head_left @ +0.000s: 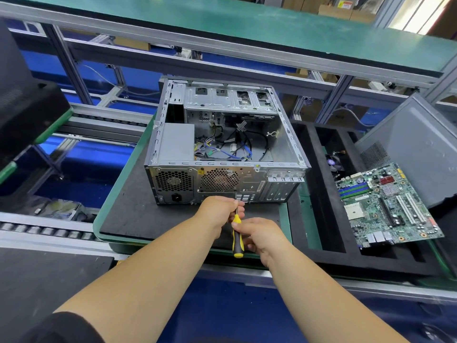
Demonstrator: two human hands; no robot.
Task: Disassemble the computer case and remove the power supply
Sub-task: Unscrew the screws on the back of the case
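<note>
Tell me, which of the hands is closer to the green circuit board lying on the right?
The right hand. It grips the screwdriver handle, on the side facing the circuit board. The left hand pinches the shaft further left, by the computer case.

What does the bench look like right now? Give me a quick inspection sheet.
Surface: black mat on a green-edged tray.
Job's things: computer case open on its side, rear panel toward the person; power supply inside, rear left corner.
Clutter: motherboard and grey side panel lie to the right.
Grips: left hand holds the shaft of the screwdriver near the rear panel; right hand holds its handle.
Cables: loose bundle inside the case.
Surroundings: aluminium frame racks, roller conveyor at left.
</note>
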